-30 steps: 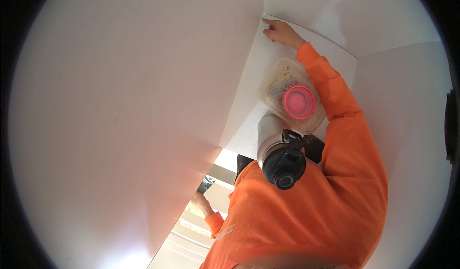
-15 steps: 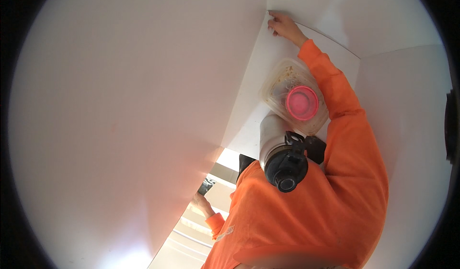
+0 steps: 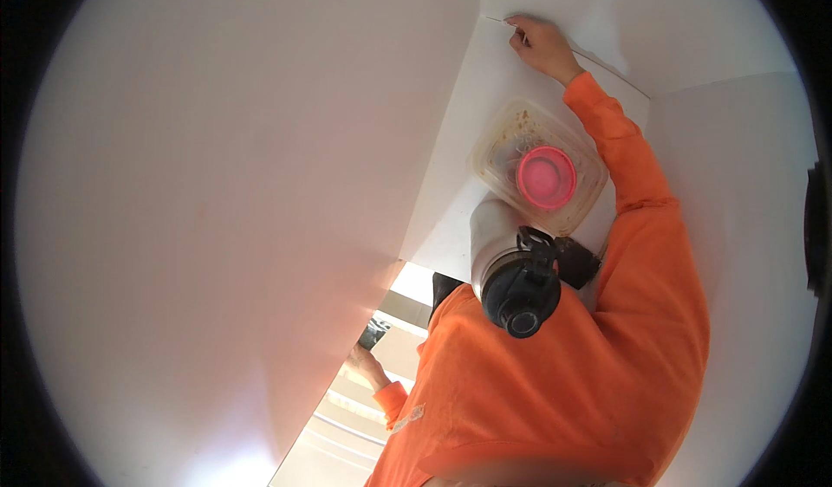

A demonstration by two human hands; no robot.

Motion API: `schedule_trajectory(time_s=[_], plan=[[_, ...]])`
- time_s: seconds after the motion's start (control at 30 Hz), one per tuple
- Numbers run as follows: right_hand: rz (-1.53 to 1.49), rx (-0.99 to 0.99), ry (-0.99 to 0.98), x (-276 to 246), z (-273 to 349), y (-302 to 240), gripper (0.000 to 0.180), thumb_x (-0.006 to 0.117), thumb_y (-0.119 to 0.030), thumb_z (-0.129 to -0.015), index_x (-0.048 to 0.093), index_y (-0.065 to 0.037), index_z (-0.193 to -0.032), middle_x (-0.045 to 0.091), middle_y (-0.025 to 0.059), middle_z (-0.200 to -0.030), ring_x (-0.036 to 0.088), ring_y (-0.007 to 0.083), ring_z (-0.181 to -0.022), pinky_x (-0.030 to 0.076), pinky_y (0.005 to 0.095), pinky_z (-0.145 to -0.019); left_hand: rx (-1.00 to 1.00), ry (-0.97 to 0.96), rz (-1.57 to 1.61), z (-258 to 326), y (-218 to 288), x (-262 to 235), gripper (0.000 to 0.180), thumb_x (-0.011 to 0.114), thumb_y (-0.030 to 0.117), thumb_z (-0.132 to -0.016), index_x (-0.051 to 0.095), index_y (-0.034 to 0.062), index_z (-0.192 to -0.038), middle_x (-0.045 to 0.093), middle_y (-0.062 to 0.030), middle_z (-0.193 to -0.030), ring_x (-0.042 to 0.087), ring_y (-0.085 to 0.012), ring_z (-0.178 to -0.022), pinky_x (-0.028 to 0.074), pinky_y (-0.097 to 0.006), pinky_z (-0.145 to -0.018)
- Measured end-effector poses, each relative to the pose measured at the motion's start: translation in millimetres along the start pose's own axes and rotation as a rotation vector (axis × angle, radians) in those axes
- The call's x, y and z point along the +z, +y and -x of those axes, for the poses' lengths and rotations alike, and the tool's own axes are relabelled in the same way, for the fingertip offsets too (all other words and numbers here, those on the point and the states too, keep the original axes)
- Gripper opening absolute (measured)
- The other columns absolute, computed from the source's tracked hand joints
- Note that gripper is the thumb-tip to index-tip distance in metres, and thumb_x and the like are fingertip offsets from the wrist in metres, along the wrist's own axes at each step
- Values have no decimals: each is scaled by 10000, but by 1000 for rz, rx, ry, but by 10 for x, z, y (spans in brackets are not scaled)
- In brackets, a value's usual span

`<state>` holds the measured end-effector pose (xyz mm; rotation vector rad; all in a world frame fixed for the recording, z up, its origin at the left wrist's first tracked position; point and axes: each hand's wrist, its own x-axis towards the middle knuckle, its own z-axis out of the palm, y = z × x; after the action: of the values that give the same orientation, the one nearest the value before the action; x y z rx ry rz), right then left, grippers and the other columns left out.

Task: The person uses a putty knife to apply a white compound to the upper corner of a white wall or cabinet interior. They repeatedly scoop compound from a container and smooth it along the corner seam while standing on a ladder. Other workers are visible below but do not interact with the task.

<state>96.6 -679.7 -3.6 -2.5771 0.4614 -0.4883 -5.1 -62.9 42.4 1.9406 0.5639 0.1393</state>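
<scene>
My right hand (image 3: 544,49) reaches to the far inner corner of the white shelf (image 3: 442,227), at the seam with the back wall. Its fingers are bent into a pinch, with a thin pale sliver at the tips that I cannot make out. Nearer to me lies a clear, stained plastic container (image 3: 498,145) with a round pink-rimmed tub (image 3: 548,179) in it. A pale bottle (image 3: 496,236) with a black lid (image 3: 520,296) stands close to my body. At the lower left, my left hand (image 3: 367,367) is partly behind the large panel, its fingers hidden, beside a dark object (image 3: 374,333).
A large white panel (image 3: 217,184) fills the left side. White walls (image 3: 728,175) close in the shelf at the back and right. A black flat thing (image 3: 576,263) lies beside the bottle. Pale striped surfaces (image 3: 347,409) show through the gap at lower left.
My right hand has slid a little to the right along the back seam, away from the corner, and its forearm has shifted right, uncovering more of the container. My left hand has hardly moved.
</scene>
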Motion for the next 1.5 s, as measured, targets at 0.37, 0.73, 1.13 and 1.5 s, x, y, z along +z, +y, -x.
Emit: schedule_trajectory(time_s=[0.37, 0.73, 1.13, 1.5], plan=[[751, -382, -241, -14, -195, 41, 597, 554, -140, -851, 383, -87, -1420, 632, 96, -862, 644, 276, -655, 543, 390, -605, 5, -11, 3, -58, -147, -72, 314, 630, 114, -928, 534, -67, -1165, 568, -115, -1168, 541, -173, -1034, 456, -304, -898], [948, -462, -349, 104, -319, 43, 668, 518, -72, -846, 291, -39, -1473, 635, 92, -789, 638, 209, -629, 517, 316, -555, 82, -18, 8, 7, -32, -5, 365, 635, 168, -917, 537, -85, -1160, 570, -136, -1162, 541, -198, -1024, 465, -334, -877], [1036, -456, -512, -3, -432, -57, 609, 537, -83, -845, 383, -71, -1434, 649, 107, -813, 657, 248, -725, 532, 357, -619, 66, -37, 44, -110, -235, -92, 321, 621, 103, -923, 526, -79, -1170, 564, -130, -1163, 532, -191, -1034, 441, -327, -920], [791, -391, -380, -182, -322, -134, 626, 515, -72, -839, 368, -106, -1447, 638, 123, -744, 637, 279, -647, 535, 408, -602, 111, -1, 52, -26, -146, -33, 278, 624, 128, -911, 580, -74, -1096, 588, -107, -1087, 544, -179, -960, 461, -315, -846]])
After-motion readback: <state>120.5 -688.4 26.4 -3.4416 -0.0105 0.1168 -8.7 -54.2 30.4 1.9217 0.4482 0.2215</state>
